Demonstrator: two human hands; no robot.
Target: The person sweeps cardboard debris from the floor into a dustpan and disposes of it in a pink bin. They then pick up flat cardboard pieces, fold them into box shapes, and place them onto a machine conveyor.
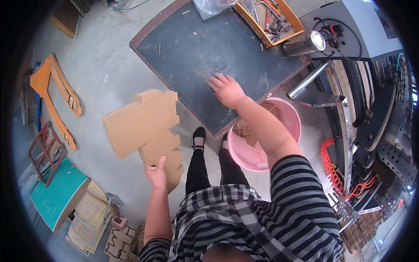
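Observation:
My left hand (157, 175) grips a flat die-cut cardboard blank (139, 121) by its lower part, thumb on top, to the left of the table. Tabs and notches run along the blank's right edge. Over the near part of the dark worktable (183, 54) is my right hand (228, 92), palm down with fingers stretched and holding nothing. Small scraps and dust lie on the tabletop around it. Whether the palm touches the surface I cannot tell. Beneath my right forearm stands a pink tub (295, 118) with cardboard offcuts inside, partly hidden by the arm.
An orange tray (273, 42) of tools, a clear plastic bag (211, 6) and a steel flask (301, 44) stand at the table's far right. A grey machine (362, 28) borders the right side. An orange pallet jack (52, 94) and a teal board (56, 194) lie left.

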